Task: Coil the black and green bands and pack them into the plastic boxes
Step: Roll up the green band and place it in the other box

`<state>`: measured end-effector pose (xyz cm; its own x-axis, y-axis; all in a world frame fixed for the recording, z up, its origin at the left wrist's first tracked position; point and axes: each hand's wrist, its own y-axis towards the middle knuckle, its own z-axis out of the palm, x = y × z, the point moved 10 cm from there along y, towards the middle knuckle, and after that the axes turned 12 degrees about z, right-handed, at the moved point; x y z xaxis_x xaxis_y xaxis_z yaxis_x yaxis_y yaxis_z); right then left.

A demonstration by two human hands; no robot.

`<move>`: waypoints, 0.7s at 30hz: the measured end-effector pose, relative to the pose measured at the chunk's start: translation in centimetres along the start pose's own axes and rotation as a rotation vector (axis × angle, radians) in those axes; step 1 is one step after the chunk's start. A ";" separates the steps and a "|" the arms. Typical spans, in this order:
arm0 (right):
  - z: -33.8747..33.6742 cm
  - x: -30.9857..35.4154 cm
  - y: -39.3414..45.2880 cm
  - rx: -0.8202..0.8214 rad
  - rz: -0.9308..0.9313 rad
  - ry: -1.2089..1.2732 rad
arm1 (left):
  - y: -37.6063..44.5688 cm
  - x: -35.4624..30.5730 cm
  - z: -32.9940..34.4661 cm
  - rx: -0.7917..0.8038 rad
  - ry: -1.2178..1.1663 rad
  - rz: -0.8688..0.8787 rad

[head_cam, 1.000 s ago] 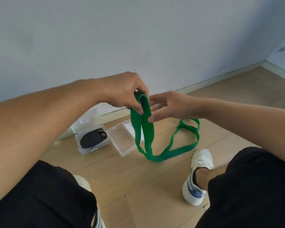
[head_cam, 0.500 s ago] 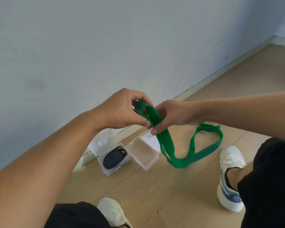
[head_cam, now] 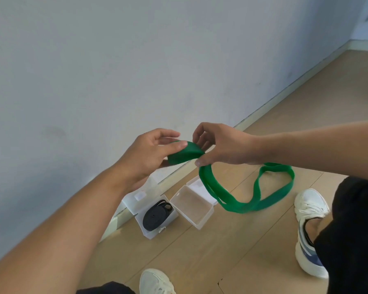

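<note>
Landmark: the empty plastic box [head_cam: 192,206], open on the floor by the wall.

Left of it, touching its side, the second plastic box [head_cam: 155,217] holds the black band [head_cam: 156,215], already coiled — that half of the task is done.

Above the landmark, my left hand [head_cam: 149,155] pinches the started end of the green band [head_cam: 184,153] between thumb and fingers. My right hand [head_cam: 219,147] grips the same band just beside it, fingers curled round the fold.

Right of the landmark, most of the green band hangs loose and trails on the floor toward my shoe [head_cam: 310,230]. Judged remaining: wind the loose length into a coil, then seat it in the empty box — lids still open.
</note>
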<state>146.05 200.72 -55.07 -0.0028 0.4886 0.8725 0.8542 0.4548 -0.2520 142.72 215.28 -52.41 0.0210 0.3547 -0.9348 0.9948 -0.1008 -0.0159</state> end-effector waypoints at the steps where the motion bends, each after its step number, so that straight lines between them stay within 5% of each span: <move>1: -0.2 0.1 -0.1 -0.017 -0.014 0.007 | -0.3 0.8 0.1 -0.011 -0.044 -0.087; 5: -0.9 0.2 -0.5 -0.076 -0.043 -0.020 | -1.3 2.2 1.0 0.006 -0.213 -0.299; 21: -1.7 1.4 -1.6 -0.161 -0.055 -0.218 | -0.1 1.2 2.8 -0.091 -0.346 -0.225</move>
<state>145.55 199.33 -52.73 -0.1486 0.6233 0.7677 0.9212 0.3695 -0.1217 142.34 213.08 -54.52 -0.2168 0.0243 -0.9759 0.9759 0.0312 -0.2161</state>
